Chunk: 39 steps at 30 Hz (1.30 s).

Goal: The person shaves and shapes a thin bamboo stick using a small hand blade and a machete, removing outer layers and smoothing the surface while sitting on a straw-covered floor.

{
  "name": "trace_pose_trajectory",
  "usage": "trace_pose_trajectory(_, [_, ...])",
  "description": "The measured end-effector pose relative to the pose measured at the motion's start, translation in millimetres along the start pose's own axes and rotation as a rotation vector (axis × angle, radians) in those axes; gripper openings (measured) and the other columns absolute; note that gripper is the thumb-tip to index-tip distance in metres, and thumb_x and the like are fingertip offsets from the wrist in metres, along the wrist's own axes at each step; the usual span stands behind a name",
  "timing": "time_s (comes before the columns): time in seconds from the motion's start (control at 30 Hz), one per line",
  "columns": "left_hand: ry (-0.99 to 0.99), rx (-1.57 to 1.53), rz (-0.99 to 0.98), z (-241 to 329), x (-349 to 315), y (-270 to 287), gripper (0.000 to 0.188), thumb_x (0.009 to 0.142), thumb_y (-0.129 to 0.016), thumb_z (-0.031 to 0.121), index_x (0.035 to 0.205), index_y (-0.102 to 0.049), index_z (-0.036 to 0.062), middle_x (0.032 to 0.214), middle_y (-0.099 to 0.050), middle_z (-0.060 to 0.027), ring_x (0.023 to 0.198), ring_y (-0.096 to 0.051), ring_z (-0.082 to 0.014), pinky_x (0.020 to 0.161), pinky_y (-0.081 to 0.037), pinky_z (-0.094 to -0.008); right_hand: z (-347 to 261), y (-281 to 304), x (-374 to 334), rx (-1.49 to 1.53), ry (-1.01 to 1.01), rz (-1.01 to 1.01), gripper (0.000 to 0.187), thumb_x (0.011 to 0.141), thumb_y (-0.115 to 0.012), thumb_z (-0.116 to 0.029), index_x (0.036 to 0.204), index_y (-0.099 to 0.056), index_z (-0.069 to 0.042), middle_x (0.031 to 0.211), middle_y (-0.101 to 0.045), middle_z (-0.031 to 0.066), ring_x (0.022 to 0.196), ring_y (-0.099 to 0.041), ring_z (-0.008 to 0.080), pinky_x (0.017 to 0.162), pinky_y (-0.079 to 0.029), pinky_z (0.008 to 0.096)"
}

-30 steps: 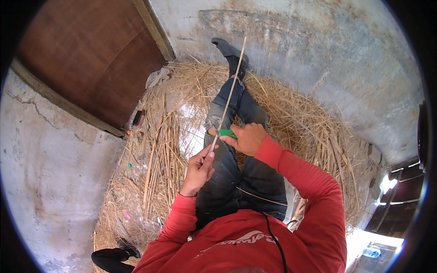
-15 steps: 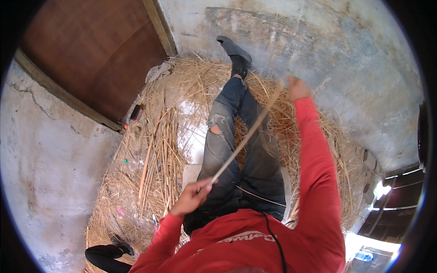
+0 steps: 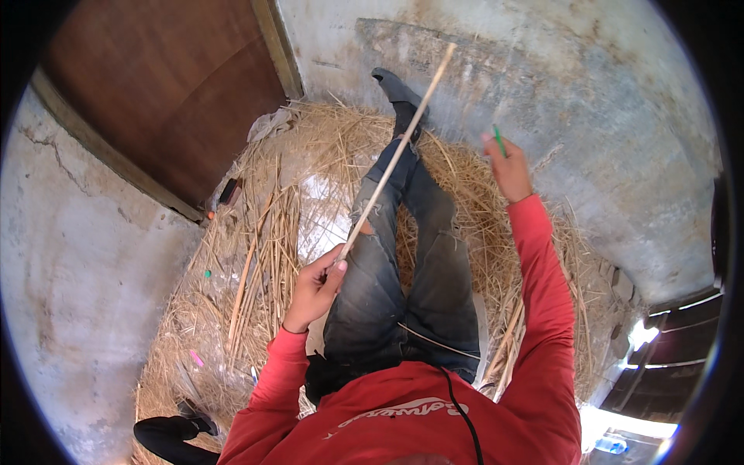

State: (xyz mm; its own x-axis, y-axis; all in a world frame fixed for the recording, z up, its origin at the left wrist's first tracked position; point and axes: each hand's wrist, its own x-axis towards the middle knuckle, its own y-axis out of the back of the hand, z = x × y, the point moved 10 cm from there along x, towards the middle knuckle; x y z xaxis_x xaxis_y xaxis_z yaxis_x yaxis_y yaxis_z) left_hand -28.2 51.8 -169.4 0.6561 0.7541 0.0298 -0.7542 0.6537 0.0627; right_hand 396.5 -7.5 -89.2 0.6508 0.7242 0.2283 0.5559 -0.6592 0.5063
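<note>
My left hand (image 3: 314, 291) grips the lower end of a long pale stick (image 3: 395, 157) between thumb and fingers. The stick slants up and to the right over my jeans, its far end in front of the wall. Out to the right and apart from the stick, my right hand (image 3: 511, 174) is closed on a thin green tool (image 3: 499, 141). Only a short green length of it shows, so its kind is unclear. Across my lap lies a thin, light strip (image 3: 438, 341).
Long split canes (image 3: 267, 263) lie on the floor to my left, among loose straw and shavings (image 3: 341, 128). A brown door (image 3: 163, 85) and worn plaster wall (image 3: 604, 132) bound the space. A dark trouser leg (image 3: 167, 442) shows at the lower left.
The stick has swung upward and its far end now points at the wall. My left hand has risen a little. My right hand, beyond the stick's far end before, is now clearly apart from it.
</note>
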Motion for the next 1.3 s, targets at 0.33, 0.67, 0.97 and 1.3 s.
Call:
trace_pose_trajectory(0.33, [-0.085, 0.166, -0.015, 13.7, 11.0, -25.6, 0.04, 0.103, -0.063, 0.018, 0.135, -0.061, -0.0041, 0.073, -0.063, -0.0021, 0.063, -0.059, -0.0068, 0.057, -0.046, -0.0231, -88.3, -83.6, -49.4, 0.454, 0.08, -0.237, 0.032, 0.097, -0.069, -0.032, 0.099, -0.073, 0.0, 0.085, -0.068, 0.0043, 0.079, -0.058, 0.0126, 0.076, -0.047, 0.032])
trace_pose_trajectory(0.67, [-0.113, 0.379, 0.182, 43.7, 26.2, -27.4, 0.03, 0.103, -0.059, 0.015, 0.126, -0.067, -0.0014, 0.076, -0.07, -0.0098, 0.066, -0.058, -0.0082, 0.063, -0.048, -0.0265, -128.0, -102.3, -103.4, 0.143, 0.314, -0.236, 0.038, 0.098, -0.065, -0.041, 0.105, -0.072, -0.005, 0.062, -0.062, 0.0156, 0.057, -0.064, 0.0318, 0.058, -0.049, 0.0419])
trace_pose_trajectory(0.97, [-0.069, 0.372, 0.16, 44.1, 33.8, -24.3, 0.03, 0.102, -0.062, 0.019, 0.124, -0.069, -0.0004, 0.081, -0.07, -0.0162, 0.07, -0.06, -0.0126, 0.07, -0.05, -0.0291, -107.2, -144.3, -155.1, -0.437, 0.41, -0.361, 0.052, 0.098, -0.055, -0.056, 0.093, -0.069, -0.006, 0.064, -0.066, 0.0209, 0.059, -0.066, 0.0432, 0.056, -0.053, 0.055])
trace_pose_trajectory(1.3, [-0.138, 0.41, 0.138, 45.9, 33.2, -19.3, 0.03, 0.103, -0.061, 0.023, 0.118, -0.071, -0.0022, 0.075, -0.065, -0.009, 0.07, -0.056, -0.0117, 0.069, -0.048, -0.0284, -102.7, -143.5, -135.5, -0.503, 0.5, -0.291, 0.057, 0.094, -0.057, -0.063, 0.084, -0.07, -0.009, 0.061, -0.065, 0.019, 0.057, -0.066, 0.0402, 0.052, -0.052, 0.0511])
